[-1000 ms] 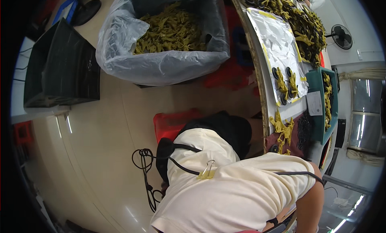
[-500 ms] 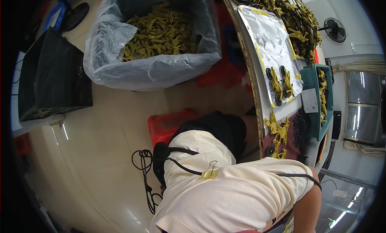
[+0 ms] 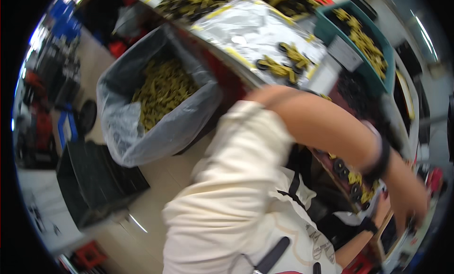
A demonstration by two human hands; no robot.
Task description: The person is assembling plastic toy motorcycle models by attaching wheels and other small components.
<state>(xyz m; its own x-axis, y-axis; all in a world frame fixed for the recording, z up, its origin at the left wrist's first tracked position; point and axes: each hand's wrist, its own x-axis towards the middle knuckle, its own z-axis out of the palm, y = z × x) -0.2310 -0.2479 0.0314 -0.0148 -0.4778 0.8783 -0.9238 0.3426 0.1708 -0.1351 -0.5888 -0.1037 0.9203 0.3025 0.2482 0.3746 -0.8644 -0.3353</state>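
Note:
My left arm crosses the view from its cream sleeve, bent at the elbow, with a dark band at the wrist. My left hand (image 3: 412, 202) is at the far right, its fingers pointing down and smeared by motion. Close below it, my right hand (image 3: 382, 208), also with a dark wristband, is beside the table edge; its fingers are too small and blurred to read. Nearest to the hands lie yellow-green plastic parts (image 3: 368, 194) and black wheels (image 3: 340, 167) along the table's edge. Whether either hand holds anything cannot be made out.
A plastic-lined bin (image 3: 161, 144) of yellow-green parts stands left of the table, near a dark crate (image 3: 101, 189). On the table are a foil-covered board (image 3: 246, 32) with wheeled parts, a heap of parts (image 3: 203, 2), and a teal tray (image 3: 388, 66) holding more.
The view has swung round toward the table, so the bin and crate sit lower and the foil-covered board higher. Both my hands, out of sight before, now show at the right.

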